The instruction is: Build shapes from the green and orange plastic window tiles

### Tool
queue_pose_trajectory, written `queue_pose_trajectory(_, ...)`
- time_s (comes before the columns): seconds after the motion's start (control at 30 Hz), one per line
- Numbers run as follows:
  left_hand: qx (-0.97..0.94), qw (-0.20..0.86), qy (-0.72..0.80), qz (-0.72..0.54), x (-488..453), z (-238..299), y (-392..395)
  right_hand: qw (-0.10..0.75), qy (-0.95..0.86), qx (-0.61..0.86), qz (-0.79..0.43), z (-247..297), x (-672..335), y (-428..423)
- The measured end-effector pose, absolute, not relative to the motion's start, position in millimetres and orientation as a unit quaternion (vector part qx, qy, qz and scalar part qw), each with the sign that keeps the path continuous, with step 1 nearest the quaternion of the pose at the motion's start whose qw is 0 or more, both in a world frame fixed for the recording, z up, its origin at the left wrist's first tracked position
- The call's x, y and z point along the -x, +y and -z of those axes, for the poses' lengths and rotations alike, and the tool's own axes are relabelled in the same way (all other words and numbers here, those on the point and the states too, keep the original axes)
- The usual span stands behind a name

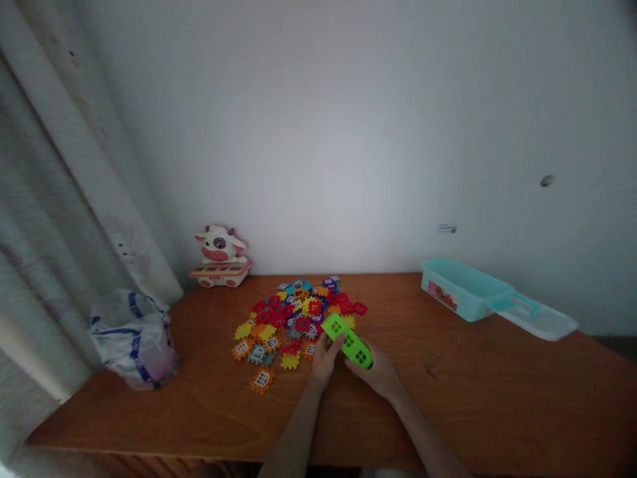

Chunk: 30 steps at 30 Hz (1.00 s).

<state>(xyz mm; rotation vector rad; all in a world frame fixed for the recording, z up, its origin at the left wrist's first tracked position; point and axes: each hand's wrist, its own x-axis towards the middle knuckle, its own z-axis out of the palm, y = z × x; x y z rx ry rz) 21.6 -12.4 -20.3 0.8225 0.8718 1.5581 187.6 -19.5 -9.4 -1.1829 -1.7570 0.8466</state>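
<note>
While left grip (324,362) and right grip (379,375) pinch green tile stack (347,340), loose tiles (291,318) lie beside, cow toy (219,245) beyond.

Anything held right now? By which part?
Yes: a green plastic window block, held in both hands. The left hand grips near its middle; the right hand holds its lower end.

My left hand (324,360) and right hand (379,373) hide part of the green plastic building piece (347,340), and the picture's bottom edge cuts off my left forearm (293,435) and right forearm (428,435). The small pieces in the overlapping heap (293,312) partly hide one another, and the label (442,295) on the teal plastic box (465,285) is too blurred to read.
</note>
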Motion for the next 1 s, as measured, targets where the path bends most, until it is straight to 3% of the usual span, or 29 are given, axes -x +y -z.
queue_pose_trajectory(1.0, -0.423, 0.456, 0.511, -0.593, -28, 32, -14, 0.332, -0.717, 0.510, -0.340, 20, -189, -9)
